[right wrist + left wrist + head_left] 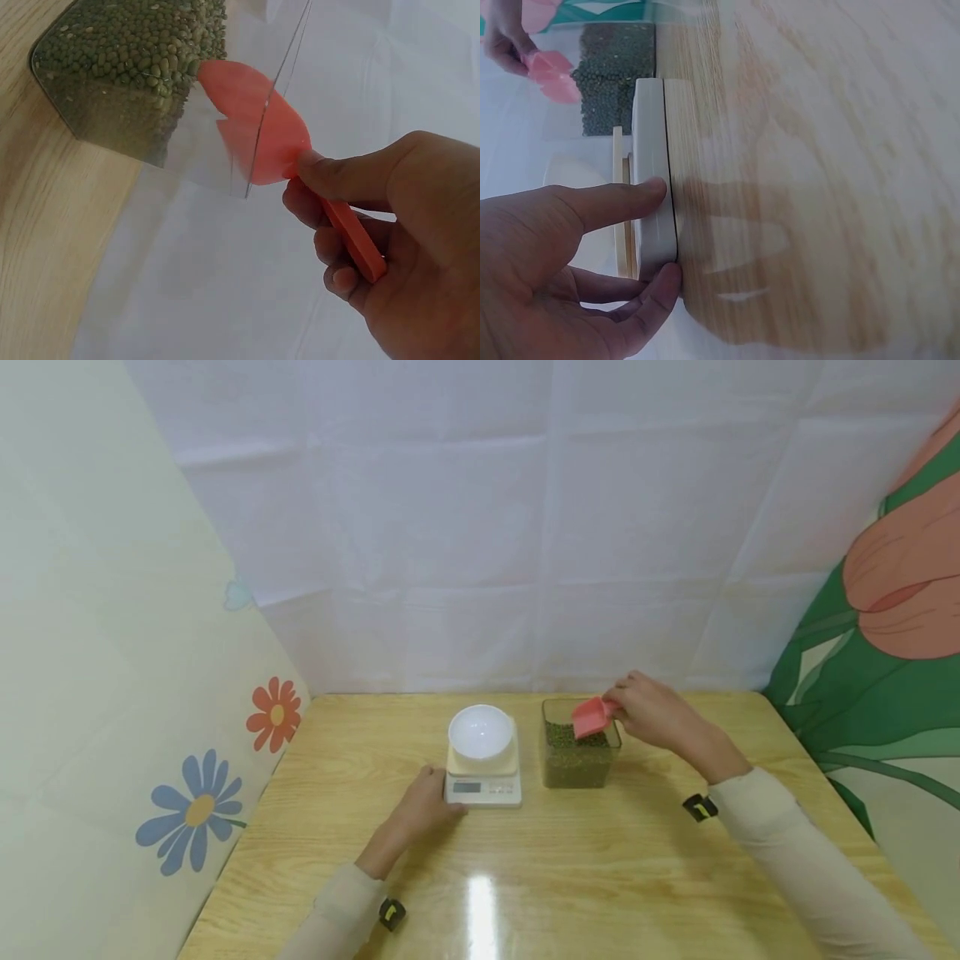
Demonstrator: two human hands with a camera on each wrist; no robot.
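Observation:
In the head view my right hand (pixel 660 714) grips the handle of a pink scoop (pixel 591 718). The scoop's blade dips inside a clear plastic container (pixel 576 772) of green mung beans (pixel 142 56), its tip at the beans' surface in the right wrist view. My left hand (pixel 427 802) holds the front left corner of a white kitchen scale (pixel 483 792), thumb on the front and fingers at the side in the left wrist view. A white bowl (pixel 481 732) stands on the scale's platform; no contents can be made out.
The container stands just right of the scale, with a small gap between them. Both are on a wooden table (pixel 585 868), near its back edge. A white cloth (pixel 450 527) hangs behind, and flower-patterned panels (pixel 105 693) rise at both sides.

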